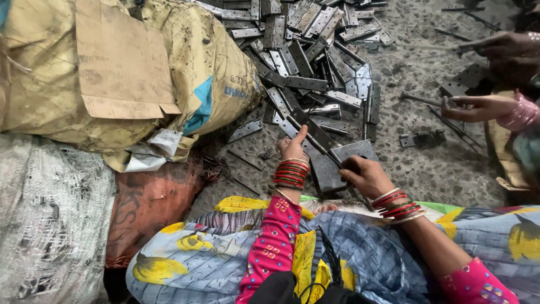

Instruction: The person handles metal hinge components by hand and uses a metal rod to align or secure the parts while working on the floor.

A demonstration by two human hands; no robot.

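Note:
My left hand (293, 147) rests on a dark metal hinge plate (315, 138) and pins its near end, thumb raised. A thin metal rod (318, 145) lies across that plate. My right hand (365, 175) is closed around the rod's near end, beside a flat grey hinge plate (351, 151) on the floor. Both wrists carry red bangles. Just beyond my hands spreads a large pile of grey hinge plates (315, 50).
A bulging yellow sack (140, 62) with cardboard on it lies at the left, above a white woven sack (50, 214). At the right edge another person's hands (478, 107) hold a rod near loose rods and plates. The floor is speckled concrete (450, 169).

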